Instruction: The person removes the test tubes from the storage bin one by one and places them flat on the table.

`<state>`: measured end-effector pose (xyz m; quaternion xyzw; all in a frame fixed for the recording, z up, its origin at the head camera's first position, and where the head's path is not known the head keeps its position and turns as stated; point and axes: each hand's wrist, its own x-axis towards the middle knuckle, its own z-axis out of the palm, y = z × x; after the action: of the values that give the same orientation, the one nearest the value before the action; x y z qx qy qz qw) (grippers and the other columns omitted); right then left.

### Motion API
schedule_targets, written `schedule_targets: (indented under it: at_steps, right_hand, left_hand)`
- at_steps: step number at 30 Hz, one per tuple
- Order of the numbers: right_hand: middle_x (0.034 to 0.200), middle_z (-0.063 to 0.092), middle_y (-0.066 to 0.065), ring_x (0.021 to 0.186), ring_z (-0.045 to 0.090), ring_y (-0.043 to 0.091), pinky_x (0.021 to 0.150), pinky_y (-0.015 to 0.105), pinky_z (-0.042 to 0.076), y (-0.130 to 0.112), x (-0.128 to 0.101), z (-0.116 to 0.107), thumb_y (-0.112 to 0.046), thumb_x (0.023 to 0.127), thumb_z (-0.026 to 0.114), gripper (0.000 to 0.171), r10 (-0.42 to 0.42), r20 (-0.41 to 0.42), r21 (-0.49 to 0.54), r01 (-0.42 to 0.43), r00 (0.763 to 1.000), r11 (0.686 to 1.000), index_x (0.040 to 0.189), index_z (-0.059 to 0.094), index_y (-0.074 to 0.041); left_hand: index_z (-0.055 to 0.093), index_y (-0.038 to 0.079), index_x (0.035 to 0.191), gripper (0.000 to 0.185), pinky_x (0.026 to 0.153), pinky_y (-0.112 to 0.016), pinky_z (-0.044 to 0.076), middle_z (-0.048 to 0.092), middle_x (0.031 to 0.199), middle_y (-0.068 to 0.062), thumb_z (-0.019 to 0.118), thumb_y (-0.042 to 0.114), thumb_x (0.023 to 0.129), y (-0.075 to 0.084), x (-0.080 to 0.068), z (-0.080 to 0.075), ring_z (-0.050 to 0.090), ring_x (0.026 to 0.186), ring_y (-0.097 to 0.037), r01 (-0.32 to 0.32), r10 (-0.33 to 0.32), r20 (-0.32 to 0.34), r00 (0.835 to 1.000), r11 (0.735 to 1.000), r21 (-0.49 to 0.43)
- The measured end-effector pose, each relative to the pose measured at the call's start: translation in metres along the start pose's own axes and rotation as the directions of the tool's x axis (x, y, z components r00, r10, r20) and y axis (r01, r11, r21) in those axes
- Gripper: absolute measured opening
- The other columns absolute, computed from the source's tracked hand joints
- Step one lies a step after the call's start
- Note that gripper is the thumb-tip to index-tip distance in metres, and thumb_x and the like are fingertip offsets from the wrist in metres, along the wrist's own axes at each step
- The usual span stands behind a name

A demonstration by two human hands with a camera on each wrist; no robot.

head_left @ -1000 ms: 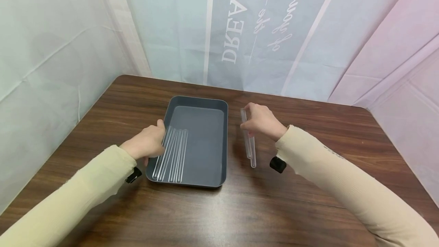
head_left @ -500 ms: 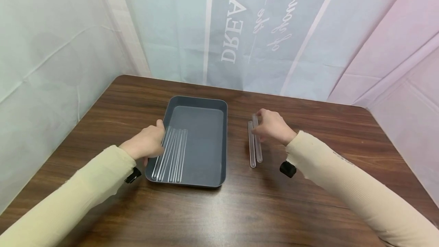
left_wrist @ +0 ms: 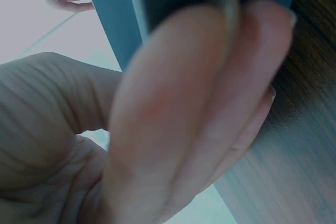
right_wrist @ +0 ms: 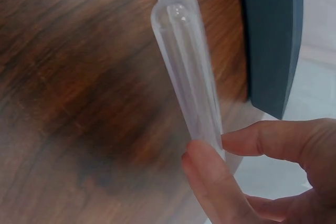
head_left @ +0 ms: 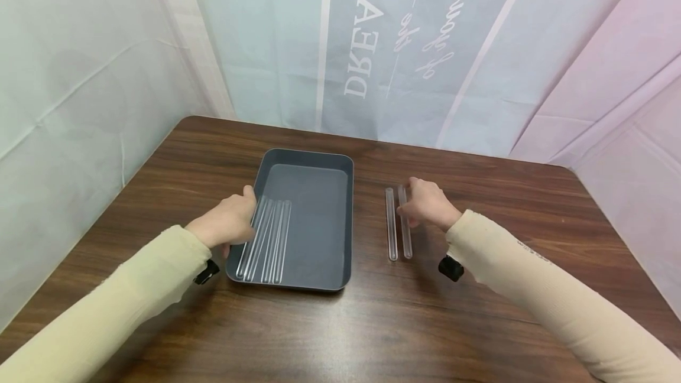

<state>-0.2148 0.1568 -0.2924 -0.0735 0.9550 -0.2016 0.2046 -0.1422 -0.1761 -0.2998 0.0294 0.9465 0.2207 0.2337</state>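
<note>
My left hand (head_left: 229,220) grips the left side of a dark grey baking tray (head_left: 321,223); in the left wrist view its fingers (left_wrist: 173,93) lie along the tray wall (left_wrist: 107,19). Several clear test tubes (head_left: 276,241) lie side by side in the tray's left half, partly behind that hand. Right of the tray, my right hand (head_left: 427,204) pinches a clear test tube (head_left: 407,241) between thumb and fingers, low over the table. Another test tube (head_left: 391,223) lies just left of it, roughly parallel. In the right wrist view the held tube (right_wrist: 184,72) overlaps the other one.
The brown wooden table (head_left: 340,341) extends around the tray. A pale cloth backdrop (head_left: 266,46) with printed lettering hangs along the table's far edge, and white cloth (head_left: 69,105) hangs at the left side. Black wrist devices (head_left: 451,268) sit below the cuffs.
My right hand has moved right and slightly nearer with its test tube, away from the tray and past the other tube, which is now separately visible. The left hand and tray have stayed put.
</note>
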Motion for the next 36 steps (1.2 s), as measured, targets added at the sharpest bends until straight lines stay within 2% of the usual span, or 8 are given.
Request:
schedule_targets:
  at_steps: [3, 5, 11, 16, 22, 31, 34, 36]
  right_hand:
    - [0.113, 0.06, 0.031, 0.065, 0.07, 0.02, 0.087, 0.044, 0.056, 0.004, 0.002, 0.003, -0.01, 0.089, 0.06, 0.06, -0.01, -0.007, 0.009, 0.01, 1.0, 1.0, 0.14, 0.034, 0.01]
    - [0.117, 0.058, 0.033, 0.064, 0.07, 0.02, 0.081, 0.042, 0.058, 0.006, 0.004, 0.006, -0.009, 0.088, 0.06, 0.06, -0.018, -0.011, 0.016, 0.019, 1.0, 1.0, 0.139, 0.034, 0.011]
    - [0.084, 0.065, 0.021, 0.06, 0.068, 0.019, 0.072, 0.038, 0.06, 0.011, 0.007, 0.011, -0.008, 0.088, 0.06, 0.062, -0.018, -0.017, 0.023, 0.018, 1.0, 1.0, 0.14, 0.034, 0.011]
    - [0.091, 0.066, 0.024, 0.058, 0.068, 0.019, 0.07, 0.037, 0.06, 0.011, 0.008, 0.012, -0.009, 0.088, 0.061, 0.061, -0.024, -0.03, 0.017, 0.024, 0.999, 1.0, 0.139, 0.035, 0.011]
    - [0.093, 0.065, 0.024, 0.058, 0.068, 0.019, 0.077, 0.04, 0.059, 0.009, 0.007, 0.01, -0.013, 0.091, 0.059, 0.061, -0.003, -0.013, 0.006, 0.004, 1.0, 1.0, 0.14, 0.033, 0.01]
    - [0.073, 0.065, 0.016, 0.058, 0.069, 0.019, 0.092, 0.05, 0.052, 0.004, 0.003, 0.0, -0.018, 0.094, 0.056, 0.058, -0.021, -0.028, -0.051, 0.019, 0.999, 0.999, 0.138, 0.035, 0.013]
    - [0.073, 0.066, 0.017, 0.059, 0.069, 0.021, 0.095, 0.052, 0.05, 0.002, 0.001, -0.003, -0.019, 0.094, 0.055, 0.059, -0.029, -0.033, -0.055, 0.027, 0.999, 0.998, 0.138, 0.034, 0.012]
    - [0.079, 0.067, 0.02, 0.061, 0.07, 0.022, 0.096, 0.053, 0.049, 0.0, 0.0, -0.005, -0.02, 0.093, 0.055, 0.059, -0.032, -0.037, -0.052, 0.031, 0.999, 0.998, 0.138, 0.035, 0.012]
  left_hand:
    - [-0.005, -0.021, 0.142, 0.08, 0.038, -0.029, 0.051, 0.061, 0.069, -0.026, 0.047, -0.008, 0.082, -0.001, 0.0, 0.001, 0.058, 0.035, -0.02, -0.008, 0.008, 0.001, 1.0, 1.0, 0.008]
    - [-0.005, -0.021, 0.141, 0.08, 0.038, -0.029, 0.051, 0.06, 0.066, -0.023, 0.047, -0.008, 0.082, -0.001, 0.0, 0.001, 0.058, 0.035, -0.02, -0.011, 0.011, 0.003, 1.0, 1.0, 0.008]
    - [-0.005, -0.021, 0.141, 0.081, 0.037, -0.03, 0.051, 0.06, 0.067, -0.024, 0.047, -0.008, 0.081, -0.001, 0.0, 0.001, 0.057, 0.034, -0.02, -0.018, 0.018, 0.002, 1.0, 1.0, -0.001]
    - [-0.005, -0.021, 0.141, 0.081, 0.037, -0.029, 0.051, 0.061, 0.072, -0.028, 0.048, -0.009, 0.081, -0.001, 0.0, 0.0, 0.057, 0.034, -0.02, -0.013, 0.013, -0.002, 1.0, 1.0, 0.003]
    - [-0.004, -0.021, 0.141, 0.081, 0.037, -0.03, 0.051, 0.06, 0.082, -0.035, 0.048, -0.009, 0.08, -0.001, 0.0, 0.0, 0.057, 0.034, -0.02, -0.012, 0.012, -0.006, 1.0, 1.0, 0.001]
    - [-0.004, -0.021, 0.141, 0.081, 0.037, -0.029, 0.051, 0.06, 0.073, -0.029, 0.048, -0.009, 0.081, 0.0, 0.0, -0.001, 0.057, 0.034, -0.02, -0.007, 0.006, 0.001, 1.0, 1.0, 0.005]
    - [-0.004, -0.02, 0.142, 0.081, 0.037, -0.03, 0.051, 0.061, 0.071, -0.027, 0.048, -0.009, 0.081, 0.0, 0.0, -0.001, 0.058, 0.035, -0.02, 0.0, 0.0, 0.005, 1.0, 1.0, 0.004]
    - [-0.005, -0.02, 0.142, 0.081, 0.038, -0.03, 0.051, 0.061, 0.071, -0.026, 0.048, -0.009, 0.082, 0.0, 0.001, -0.001, 0.058, 0.035, -0.021, 0.005, -0.005, 0.007, 1.0, 1.0, 0.004]
